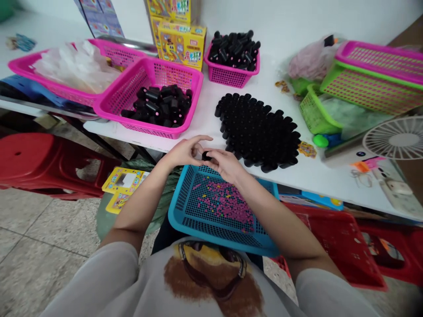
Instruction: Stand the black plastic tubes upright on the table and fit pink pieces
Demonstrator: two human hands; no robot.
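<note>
Above the far rim of the blue basket (178,220), my two hands meet around a small black plastic cup (206,156). My right hand (226,164) pinches it from the right, fingers closed. From the left, my left hand (185,152) curls its thumb and fingers to the cup, its index finger arched over and apart. Part of the cup is hidden by my fingers. Small pink and yellow pieces (228,202) lie scattered in the blue basket on my lap. Just beyond my right hand, a block of upright black cups (257,127) stands in packed rows on the table.
A pink basket (194,101) with black cups stands left on the white table (205,105); another pink basket (228,79) of black parts is behind. Yellow boxes (181,44) stand at the back. Right are green baskets (317,110) and a fan (401,138). Red stools (29,158) flank the left.
</note>
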